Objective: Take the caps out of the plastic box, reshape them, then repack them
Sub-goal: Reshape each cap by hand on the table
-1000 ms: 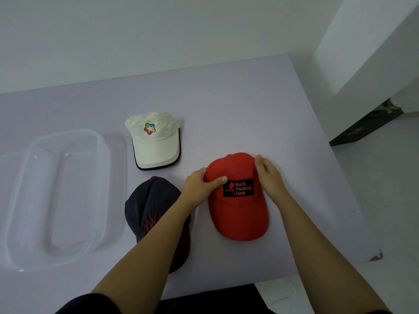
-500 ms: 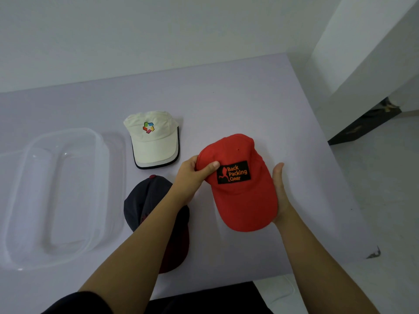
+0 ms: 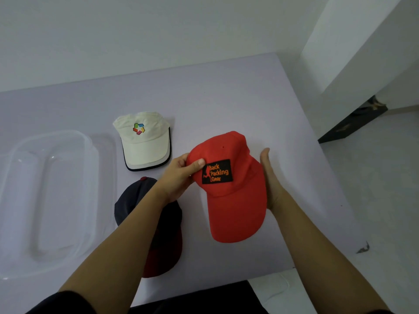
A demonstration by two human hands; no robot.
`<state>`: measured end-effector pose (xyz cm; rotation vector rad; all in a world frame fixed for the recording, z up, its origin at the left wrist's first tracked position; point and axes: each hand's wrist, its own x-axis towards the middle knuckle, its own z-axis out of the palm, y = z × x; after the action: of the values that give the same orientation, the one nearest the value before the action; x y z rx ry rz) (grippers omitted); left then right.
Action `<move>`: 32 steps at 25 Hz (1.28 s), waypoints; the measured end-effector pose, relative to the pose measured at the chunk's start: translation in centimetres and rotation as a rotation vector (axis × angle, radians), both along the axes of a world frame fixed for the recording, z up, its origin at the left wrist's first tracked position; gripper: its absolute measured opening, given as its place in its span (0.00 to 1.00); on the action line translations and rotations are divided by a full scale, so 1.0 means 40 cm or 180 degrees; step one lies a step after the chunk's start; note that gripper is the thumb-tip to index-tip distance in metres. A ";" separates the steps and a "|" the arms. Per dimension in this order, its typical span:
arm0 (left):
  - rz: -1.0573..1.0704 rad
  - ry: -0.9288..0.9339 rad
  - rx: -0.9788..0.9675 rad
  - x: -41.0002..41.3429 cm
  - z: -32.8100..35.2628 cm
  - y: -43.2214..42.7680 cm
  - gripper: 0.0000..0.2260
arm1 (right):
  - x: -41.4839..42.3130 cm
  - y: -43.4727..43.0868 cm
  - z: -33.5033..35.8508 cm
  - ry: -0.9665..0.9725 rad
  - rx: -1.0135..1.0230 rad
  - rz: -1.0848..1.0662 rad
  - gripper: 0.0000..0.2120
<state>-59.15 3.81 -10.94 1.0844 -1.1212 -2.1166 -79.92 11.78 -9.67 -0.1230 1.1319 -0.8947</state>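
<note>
Lilac tabletop (image 3: 226, 98) lies beneath a soft red fabric cap (image 3: 235, 200); left hand (image 3: 179, 175) pinches its rounded crown, right hand (image 3: 271, 184) rests flat, grip released, against its side.

Matt cloth red cap (image 3: 233, 200), glossy clear plastic box (image 3: 45, 200), smooth matt table (image 3: 226, 98)

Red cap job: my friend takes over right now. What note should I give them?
Left hand grips the red cap by its crown, thumb beside the patch. Right hand lies flat against the cap's right side.
White cap and dark cap lie on the table, right of the clear plastic box, which looks empty.
Done: all three caps are out of the box.
Left: finish shaping the red cap, then repack all three. Whether the other two are already reshaped cannot be told.
</note>
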 end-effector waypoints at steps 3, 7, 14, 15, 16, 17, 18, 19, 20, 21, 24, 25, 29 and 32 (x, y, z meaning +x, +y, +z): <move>0.0139 0.0073 -0.0089 0.009 0.004 -0.020 0.32 | -0.006 -0.002 0.044 -0.0005 -0.0159 0.0400 0.36; 0.0345 0.0126 -0.0053 0.010 0.004 -0.037 0.33 | -0.021 0.007 0.044 0.0106 -0.0357 0.0675 0.35; 0.0487 -0.0487 -0.0421 -0.002 -0.002 -0.046 0.23 | -0.048 0.049 0.000 -0.0323 -0.0817 0.1052 0.39; 0.0452 -0.0593 -0.0438 -0.007 -0.010 -0.041 0.23 | -0.047 0.060 -0.023 -0.0288 -0.0772 0.1022 0.38; 0.0408 -0.0700 -0.0448 -0.011 -0.019 -0.036 0.23 | -0.043 0.070 -0.047 -0.0272 -0.0710 0.0958 0.37; 0.0366 -0.0814 -0.0453 -0.015 -0.027 -0.030 0.24 | -0.038 0.077 -0.069 -0.0288 -0.0630 0.0874 0.36; 0.0333 -0.0954 -0.0455 -0.017 -0.038 -0.025 0.24 | -0.034 0.083 -0.091 -0.0290 -0.0534 0.0794 0.35; 0.0306 -0.1102 -0.0467 -0.018 -0.048 -0.021 0.24 | -0.032 0.086 -0.109 -0.0265 -0.0442 0.0718 0.33; 0.0284 -0.1262 -0.0499 -0.019 -0.054 -0.015 0.23 | -0.031 0.089 -0.126 -0.0190 -0.0348 0.0639 0.31; 0.0271 -0.1419 -0.0546 -0.020 -0.061 -0.010 0.23 | -0.031 0.091 -0.137 -0.0113 -0.0298 0.0593 0.29; 0.0203 -0.1765 -0.0701 -0.020 -0.070 0.004 0.24 | -0.030 0.093 -0.156 0.0129 -0.0306 0.0630 0.22; 0.0184 -0.1836 -0.0737 -0.018 -0.072 0.008 0.25 | -0.030 0.095 -0.160 0.0235 -0.0266 0.0632 0.20; 0.0121 -0.2129 -0.0890 -0.014 -0.064 0.010 0.24 | -0.040 0.093 -0.144 0.2076 -0.0122 0.1489 0.27; -0.0008 -0.2351 -0.0963 -0.018 -0.053 0.014 0.21 | -0.064 0.080 -0.119 0.3550 0.0100 0.2223 0.30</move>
<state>-59.89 4.38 -13.06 1.7587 -1.6913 -1.4817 -82.46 14.98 -14.45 -1.0194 1.9354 -0.1083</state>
